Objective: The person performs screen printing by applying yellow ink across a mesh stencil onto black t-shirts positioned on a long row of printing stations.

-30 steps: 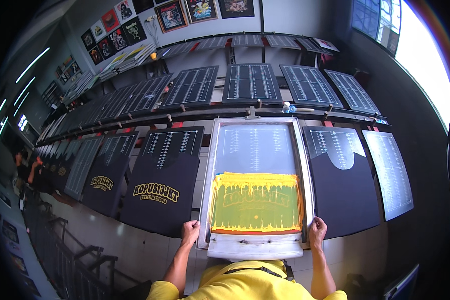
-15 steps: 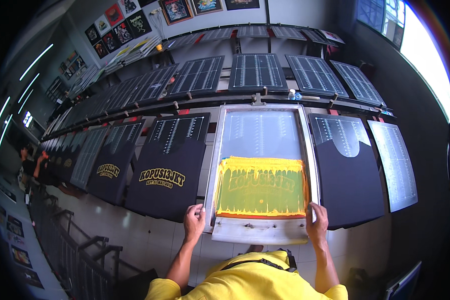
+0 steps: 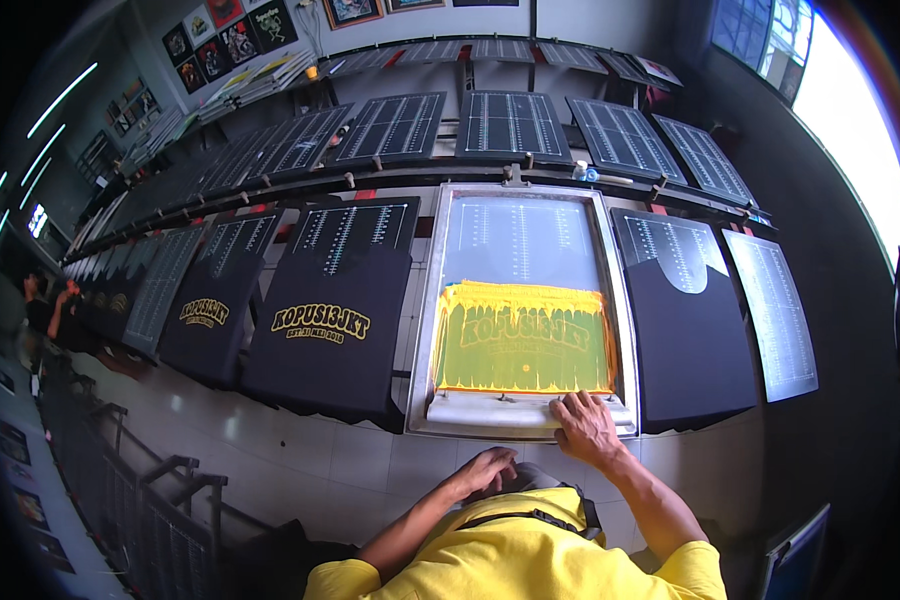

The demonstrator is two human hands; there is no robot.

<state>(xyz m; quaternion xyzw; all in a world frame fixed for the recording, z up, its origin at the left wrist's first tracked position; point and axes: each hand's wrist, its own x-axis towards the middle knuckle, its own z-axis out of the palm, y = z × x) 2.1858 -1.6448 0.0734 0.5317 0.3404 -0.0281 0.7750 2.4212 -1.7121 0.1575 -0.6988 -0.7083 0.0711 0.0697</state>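
A screen-printing frame (image 3: 625,340) lies over a pallet in front of me. Its mesh carries a wide patch of yellow ink (image 3: 525,345), with a thick ridge along the far side; faint lettering shows beneath. Across the frame's near end rests a long pale squeegee (image 3: 485,412) with small knobs on it. My right hand (image 3: 588,428) has its fingers curled over the squeegee's right part. Away from the frame, close to my body, my left hand (image 3: 485,472) hangs with its fingers loosely bent and apart, holding nothing that I can see.
To the left, black shirts with yellow lettering (image 3: 320,325) cover pallets; a plain black shirt (image 3: 685,350) is on the right. Behind the rail stands another row of pallets (image 3: 515,125). A small bottle (image 3: 580,171) sits on the rail. A person (image 3: 55,315) stands far left.
Both hands have left the frame's sides. The right moved inward onto the squeegee, which now lies flatter across the near end; the left dropped back toward my body. The view has shifted slightly.
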